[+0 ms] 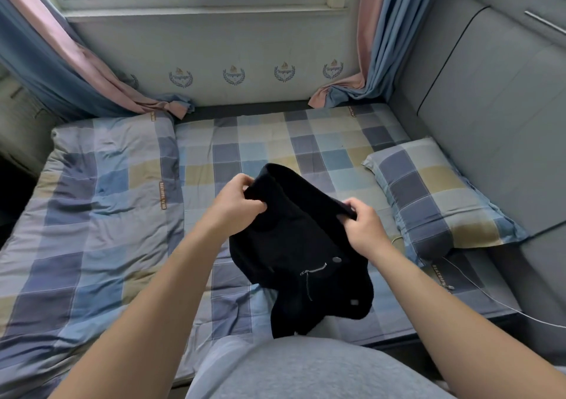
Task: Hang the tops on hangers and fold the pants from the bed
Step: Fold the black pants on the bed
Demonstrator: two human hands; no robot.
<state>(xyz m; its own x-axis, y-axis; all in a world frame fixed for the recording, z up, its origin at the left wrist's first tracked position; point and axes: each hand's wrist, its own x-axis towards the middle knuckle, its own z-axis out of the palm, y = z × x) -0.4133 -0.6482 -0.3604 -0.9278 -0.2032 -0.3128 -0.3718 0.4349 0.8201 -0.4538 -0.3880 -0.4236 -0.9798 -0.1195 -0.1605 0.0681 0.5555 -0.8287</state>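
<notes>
A folded checked quilt (pixel 101 202) lies on the left of the bed (pixel 275 141); the left hand (pixel 237 204) pinches one end of the upper edge of the black pants (pixel 300 245), held up above the checked sheet with zip and button facing the camera; the right hand (pixel 363 225) grips the other end, fingers curled round the fabric; a checked pillow (pixel 438 196) lies at the right against the grey headboard (pixel 496 107).

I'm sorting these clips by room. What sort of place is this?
Most likely a bedroom: a bed with a checked sheet, a matching pillow by a padded headboard, and curtains at the window.
</notes>
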